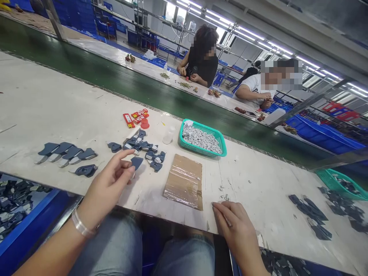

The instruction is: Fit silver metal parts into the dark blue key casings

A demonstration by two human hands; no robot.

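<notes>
Pale tabletop lying beneath | left hand pinching flat blue-grey plastic piece, jutting toward brown rectangular cardboard | right hand resting beyond cardboard, fingertips nearly meeting, contents unclear

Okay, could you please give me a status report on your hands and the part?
Left hand holding dark part. Right hand pinched, contents unclear. Cardboard between hands.

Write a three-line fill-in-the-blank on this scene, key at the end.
The hand with the bracelet, the person's ____ one, holds a dark part.
The packets beside the round disc are mostly ____.
The flat brown sheet on the table is made of ____.

Missing words: left; red; cardboard.
</notes>
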